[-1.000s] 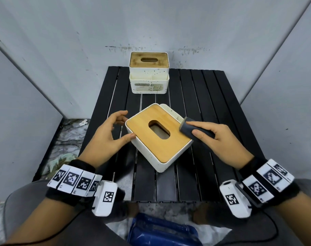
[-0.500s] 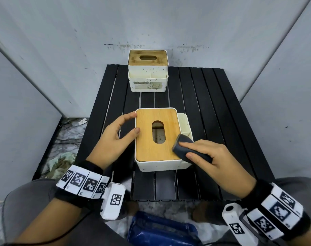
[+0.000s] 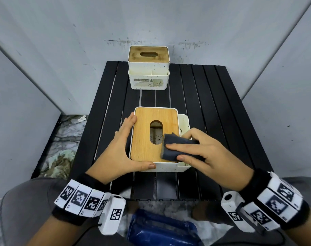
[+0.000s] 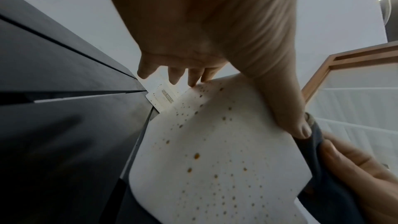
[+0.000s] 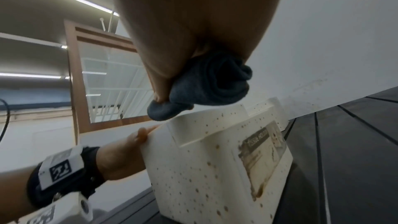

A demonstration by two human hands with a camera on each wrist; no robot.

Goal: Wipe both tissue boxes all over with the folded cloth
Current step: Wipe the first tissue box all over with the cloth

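Note:
The near tissue box (image 3: 145, 137), white and speckled with a wooden slotted lid, stands mid-table, its side pocket to the right. My left hand (image 3: 128, 148) braces its near left corner: straight fingers (image 4: 174, 76) lie along the left wall and the thumb presses the front wall (image 4: 215, 159). My right hand (image 3: 176, 153) pinches the folded dark grey cloth (image 3: 170, 141) and presses it onto the lid's near right part, beside the slot. In the right wrist view the cloth (image 5: 206, 84) sits bunched between thumb and fingers above the box (image 5: 204, 168). The second, stained tissue box (image 3: 148, 68) stands at the table's back edge.
The black slatted table (image 3: 204, 103) is hemmed in by grey walls behind and on both sides. A blue bag (image 3: 160, 228) lies below the front edge between my knees. Crumpled sheeting (image 3: 62, 148) covers the floor at the left.
The near box has turned from diagonal to square with the table. My left hand shifted to cup its near left corner. My right hand brought the cloth onto the lid.

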